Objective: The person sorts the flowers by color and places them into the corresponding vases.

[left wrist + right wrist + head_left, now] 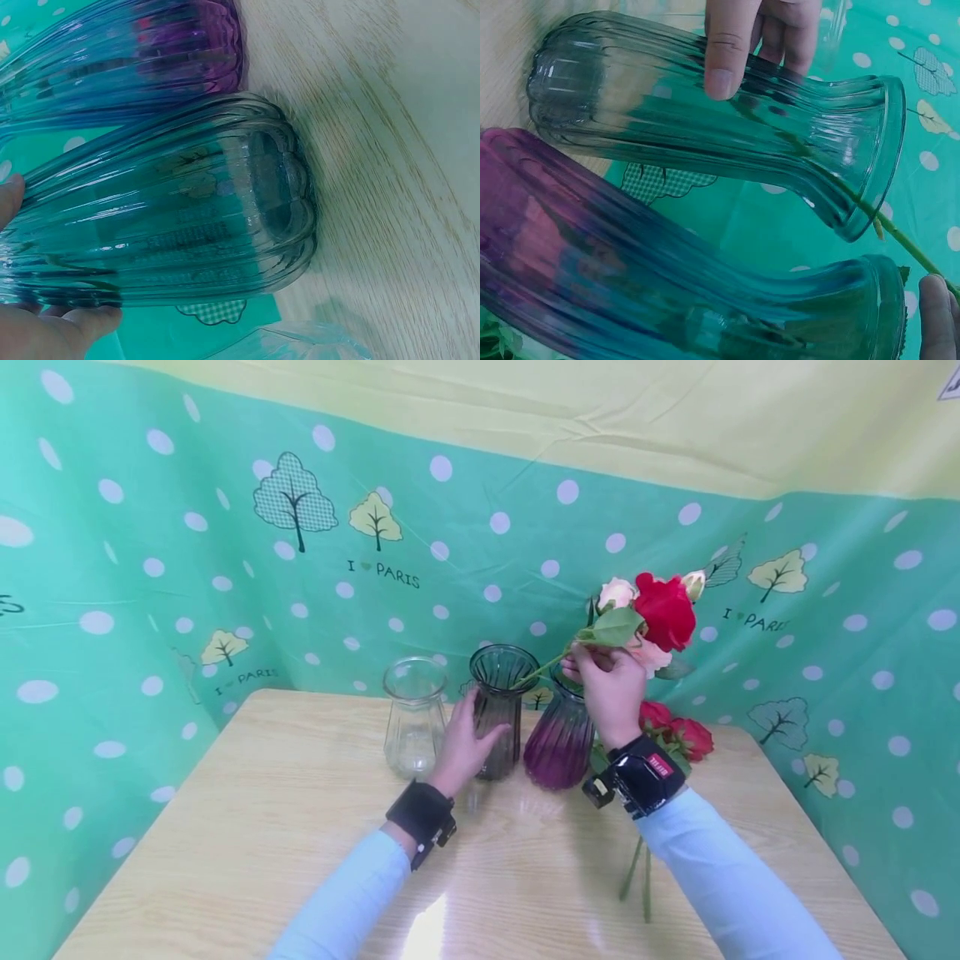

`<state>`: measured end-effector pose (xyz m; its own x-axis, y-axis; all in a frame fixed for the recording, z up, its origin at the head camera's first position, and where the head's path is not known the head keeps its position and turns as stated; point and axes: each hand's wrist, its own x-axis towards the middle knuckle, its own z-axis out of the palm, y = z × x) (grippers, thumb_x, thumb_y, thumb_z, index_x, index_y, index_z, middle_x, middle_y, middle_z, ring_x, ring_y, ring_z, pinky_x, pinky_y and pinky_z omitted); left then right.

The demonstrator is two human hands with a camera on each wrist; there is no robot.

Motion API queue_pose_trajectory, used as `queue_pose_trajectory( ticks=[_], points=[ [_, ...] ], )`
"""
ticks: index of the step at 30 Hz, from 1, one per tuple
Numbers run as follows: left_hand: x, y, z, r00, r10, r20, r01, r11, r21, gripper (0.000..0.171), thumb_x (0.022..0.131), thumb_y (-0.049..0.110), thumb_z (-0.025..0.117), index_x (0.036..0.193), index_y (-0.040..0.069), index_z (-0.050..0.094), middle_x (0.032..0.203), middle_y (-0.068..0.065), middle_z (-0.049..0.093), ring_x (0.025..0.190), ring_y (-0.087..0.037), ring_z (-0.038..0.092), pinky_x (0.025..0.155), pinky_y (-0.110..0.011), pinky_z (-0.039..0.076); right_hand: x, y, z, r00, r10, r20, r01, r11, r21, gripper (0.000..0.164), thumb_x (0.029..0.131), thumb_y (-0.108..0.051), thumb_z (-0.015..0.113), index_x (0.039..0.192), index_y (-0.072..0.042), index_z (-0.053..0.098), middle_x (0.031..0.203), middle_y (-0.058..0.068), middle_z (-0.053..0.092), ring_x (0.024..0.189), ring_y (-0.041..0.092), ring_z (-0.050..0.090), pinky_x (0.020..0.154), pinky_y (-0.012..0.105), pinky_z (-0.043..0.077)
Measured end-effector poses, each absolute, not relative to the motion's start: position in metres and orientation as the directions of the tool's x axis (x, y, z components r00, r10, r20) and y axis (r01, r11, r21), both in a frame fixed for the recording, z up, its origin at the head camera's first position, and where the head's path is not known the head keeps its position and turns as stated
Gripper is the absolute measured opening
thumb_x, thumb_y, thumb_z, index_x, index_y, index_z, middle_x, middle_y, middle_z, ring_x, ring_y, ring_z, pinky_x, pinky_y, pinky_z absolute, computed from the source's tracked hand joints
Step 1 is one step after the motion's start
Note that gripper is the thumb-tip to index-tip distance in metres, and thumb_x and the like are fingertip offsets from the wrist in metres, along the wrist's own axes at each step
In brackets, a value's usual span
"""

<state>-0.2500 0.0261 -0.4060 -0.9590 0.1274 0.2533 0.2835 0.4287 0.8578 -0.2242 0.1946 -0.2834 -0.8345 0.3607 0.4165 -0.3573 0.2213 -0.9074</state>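
Three ribbed glass vases stand in a row at the table's far side: clear, dark green and purple. My left hand grips the dark green vase round its body; its fingers lie on the glass. My right hand pinches a flower stem above the purple vase. The stem's lower end slants into the dark green vase's mouth. Above that hand are a red rose and pale pink blooms.
More red roses lie on the wooden table behind my right wrist, with their stems pointing toward me. A green dotted cloth walls the table at the back and both sides.
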Motion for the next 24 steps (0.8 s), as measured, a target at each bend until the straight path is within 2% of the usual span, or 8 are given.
queue_pose_trajectory(
  ticks=[11,14,19,24],
  points=[
    [-0.250,0.026,-0.407,-0.961,0.133,0.243,0.277,0.437,0.856,0.085,0.084,0.038,0.066,0.148,0.007,0.020,0.152,-0.017,0.025,0.138,-0.033,0.031,0.114,-0.047,0.029,-0.238,0.184,-0.281,-0.843,0.312,0.439,-0.359,0.283,-0.890,0.024,0.093,-0.011,0.054,0.103,0.007,0.065,0.090,0.028,0.067,0.067,0.004,0.066,0.067,0.019,0.058],
    [-0.249,0.026,-0.407,-0.961,0.132,0.243,0.276,0.436,0.857,0.085,0.084,0.038,0.066,0.148,0.006,0.020,0.152,-0.017,0.026,0.137,-0.033,0.031,0.113,-0.047,0.030,-0.242,0.181,-0.282,-0.849,0.296,0.438,-0.339,0.332,-0.880,0.021,0.092,-0.008,0.054,0.103,0.005,0.066,0.090,0.027,0.068,0.069,0.011,0.068,0.068,0.022,0.059],
    [-0.250,0.026,-0.409,-0.953,0.131,0.272,0.302,0.439,0.846,0.084,0.084,0.037,0.066,0.147,0.004,0.021,0.151,-0.020,0.027,0.136,-0.035,0.033,0.113,-0.048,0.031,-0.249,0.176,-0.279,-0.905,0.198,0.378,-0.255,0.459,-0.851,0.020,0.091,-0.009,0.053,0.102,0.002,0.066,0.089,0.024,0.070,0.081,0.029,0.070,0.073,0.028,0.059],
    [-0.249,0.026,-0.409,-0.949,0.129,0.289,0.316,0.440,0.841,0.083,0.084,0.036,0.066,0.147,0.002,0.022,0.149,-0.020,0.030,0.136,-0.035,0.034,0.113,-0.047,0.032,-0.256,0.171,-0.277,-0.959,0.100,0.264,-0.165,0.557,-0.814,0.024,0.093,-0.010,0.049,0.106,0.000,0.066,0.092,0.021,0.070,0.083,0.028,0.069,0.072,0.029,0.059]
  ],
)
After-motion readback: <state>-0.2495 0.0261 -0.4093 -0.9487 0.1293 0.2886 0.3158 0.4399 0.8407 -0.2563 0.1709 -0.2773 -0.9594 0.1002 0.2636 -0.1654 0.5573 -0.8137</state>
